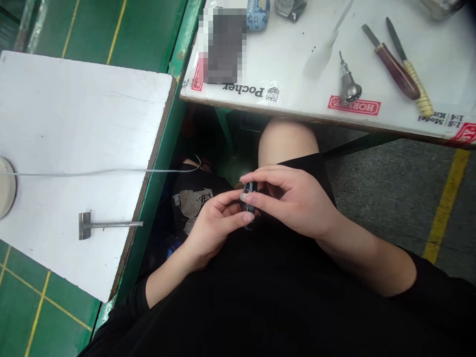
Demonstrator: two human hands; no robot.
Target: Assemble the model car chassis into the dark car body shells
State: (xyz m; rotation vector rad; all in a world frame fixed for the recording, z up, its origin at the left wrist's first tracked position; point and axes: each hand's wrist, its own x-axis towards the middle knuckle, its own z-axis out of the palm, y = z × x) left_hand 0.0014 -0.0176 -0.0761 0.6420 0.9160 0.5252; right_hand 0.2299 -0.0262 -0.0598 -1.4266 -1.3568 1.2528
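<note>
Over my lap, both hands pinch one small dark part [250,189] with a grey-blue sheen. My left hand [213,224] grips it from below with thumb and curled fingers. My right hand [293,198] closes on it from above with its fingertips. Most of the part is hidden between the fingers. I wear black clothes, and one bare knee [286,141] shows under the table edge.
A white board [74,129] at left carries a metal T-shaped tool [106,225], a thin wire [96,172] and a round white object [5,186]. The white table [290,59] ahead holds a metal-knobbed tool [348,84], two handled tools [403,64] and a blue item [258,12].
</note>
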